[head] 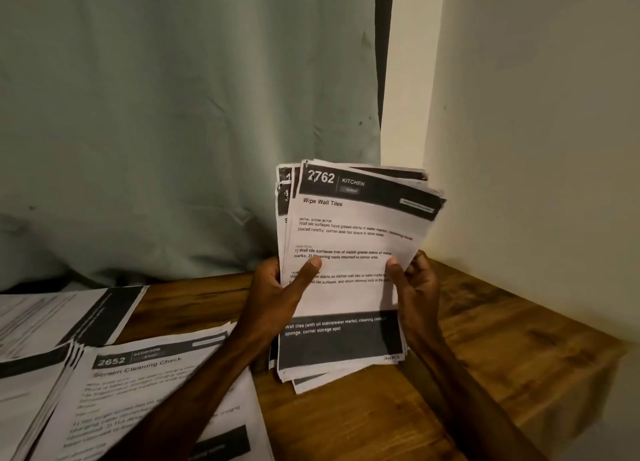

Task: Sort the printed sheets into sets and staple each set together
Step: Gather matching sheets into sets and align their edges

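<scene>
Both hands are up on the stack of printed sheets (349, 232), which stands near upright over the right part of the wooden tabletop (485, 339). Whether its bottom edge touches the wood, I can't tell. The left hand (273, 298) grips the left edge, thumb flat on the front page and the rest of the hand wrapped behind. The right hand (417, 287) pinches the right edge, thumb in front, fingers (423, 265) curled round the back.

The top page reads "2762 KITCHEN, Wipe Wall Tiles", and that header looks like the key to the sort. The stack is fanned, corners poking out at the top left and bottom. The neat way, I'd say, is to hold the bundle firm with the left hand and let the right thumb peel one page only, with the number checked before it goes down. Thin paper clings, so a double pick is the risk.

To the left lies a pile topped by the "2652 BEDROOM" sheet (138, 384), the left forearm crossing over it. A further pile (69, 315) sits behind that, overlapping it. These piles crowd each other, so sets could mix. A pale green curtain (173, 114) hangs behind and a wall (536, 114) closes the right. No stapler is in sight.
</scene>
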The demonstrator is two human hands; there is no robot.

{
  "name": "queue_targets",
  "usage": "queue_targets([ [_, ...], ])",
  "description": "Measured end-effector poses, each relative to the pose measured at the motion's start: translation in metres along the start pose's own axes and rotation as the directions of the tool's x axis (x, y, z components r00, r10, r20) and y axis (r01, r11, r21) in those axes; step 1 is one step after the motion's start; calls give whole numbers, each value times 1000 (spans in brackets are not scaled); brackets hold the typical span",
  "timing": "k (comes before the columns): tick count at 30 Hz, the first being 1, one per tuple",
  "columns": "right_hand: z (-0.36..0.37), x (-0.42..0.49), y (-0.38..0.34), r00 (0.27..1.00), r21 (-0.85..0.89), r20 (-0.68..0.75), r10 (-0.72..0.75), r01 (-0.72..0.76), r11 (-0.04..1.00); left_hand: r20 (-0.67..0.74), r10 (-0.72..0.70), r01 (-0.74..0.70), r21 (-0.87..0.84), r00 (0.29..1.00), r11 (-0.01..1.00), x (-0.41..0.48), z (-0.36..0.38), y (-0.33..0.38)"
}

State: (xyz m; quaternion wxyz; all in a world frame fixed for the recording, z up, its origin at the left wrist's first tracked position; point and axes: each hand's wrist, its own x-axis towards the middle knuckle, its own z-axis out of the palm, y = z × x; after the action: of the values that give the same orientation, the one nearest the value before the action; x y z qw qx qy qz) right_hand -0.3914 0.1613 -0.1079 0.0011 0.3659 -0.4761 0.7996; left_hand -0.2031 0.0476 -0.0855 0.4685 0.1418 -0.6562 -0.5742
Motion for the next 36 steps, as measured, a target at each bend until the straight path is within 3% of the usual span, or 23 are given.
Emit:
queue_targets([
  [8,1,-1,-5,977,-29,-149,-152,150,988,10,92,-92,7,996,996,0,11,8],
  [13,-2,-1,-3,967,-123,-164,-195,176,977,6,95,-95,19,995,995,1,10,4],
  [17,-1,-3,-5,968,-88,-150,-203,192,977,19,57,-57,-1,998,998,1,8,4],
  [24,4,-12,1,993,-99,-50,-104,99,990,-25,-58,58,22,998,998,3,5,-10],
  [31,-4,-10,-1,988,-143,-54,-147,138,980,-13,29,-29,-1,999,1000,1,12,3],
  [36,-5,-6,-3,999,-38,-9,-34,33,999,10,41,-41,26,999,999,5,11,3],
])
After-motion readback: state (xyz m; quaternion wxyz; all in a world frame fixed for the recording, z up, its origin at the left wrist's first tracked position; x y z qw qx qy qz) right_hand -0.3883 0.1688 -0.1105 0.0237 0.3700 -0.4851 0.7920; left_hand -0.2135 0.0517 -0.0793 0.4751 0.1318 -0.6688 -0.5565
